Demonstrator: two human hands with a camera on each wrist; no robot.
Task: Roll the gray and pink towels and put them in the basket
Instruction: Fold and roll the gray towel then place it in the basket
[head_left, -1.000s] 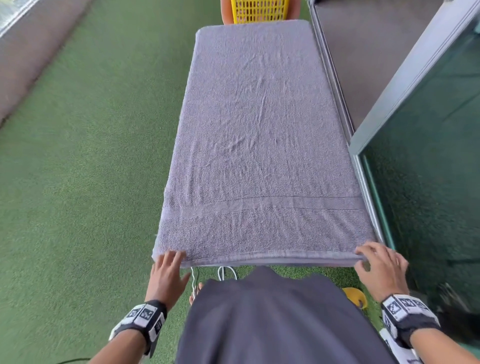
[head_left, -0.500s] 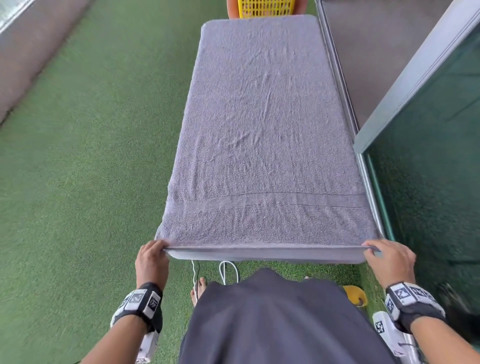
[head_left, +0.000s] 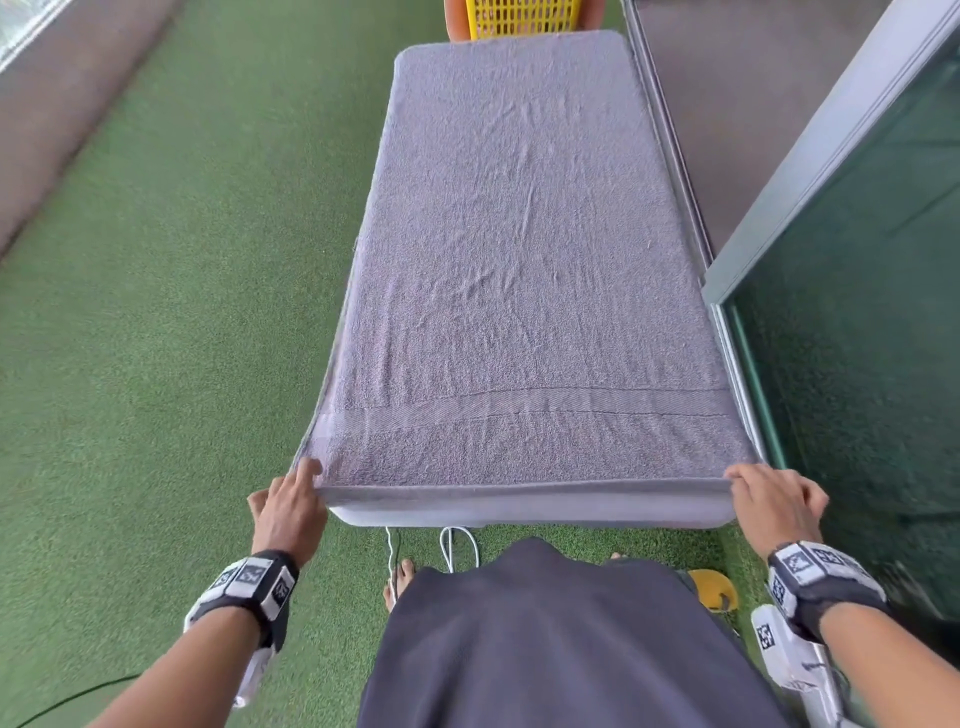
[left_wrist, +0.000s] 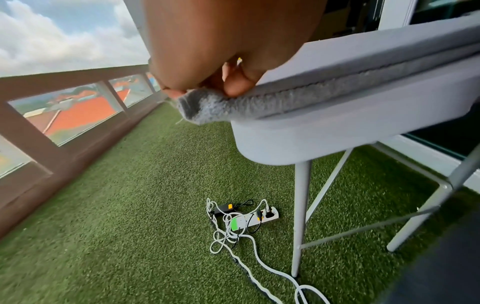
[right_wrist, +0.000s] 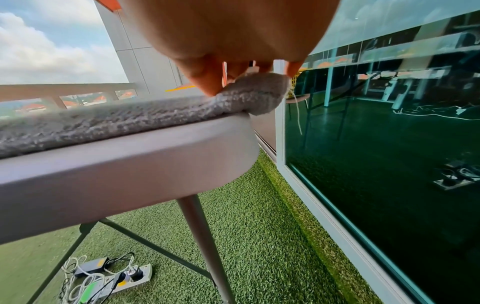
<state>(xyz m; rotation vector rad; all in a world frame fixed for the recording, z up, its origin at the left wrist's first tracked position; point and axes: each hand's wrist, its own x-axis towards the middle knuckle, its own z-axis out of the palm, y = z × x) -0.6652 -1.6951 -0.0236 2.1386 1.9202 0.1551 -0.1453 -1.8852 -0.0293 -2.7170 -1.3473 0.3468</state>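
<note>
Gray terry towel (head_left: 524, 270), flat on our desk (head_left: 519, 512): left hand (head_left: 291, 512) and right hand (head_left: 774, 506) now pinch its near corners, lifted since before; rolling begins.

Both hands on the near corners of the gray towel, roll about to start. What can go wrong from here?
1. The left hand and right hand pinch only the corners; the middle of the gray towel may lag, giving a loose or skewed roll.
2. The towel overhangs the table corners, so it might slide off sideways.
</note>
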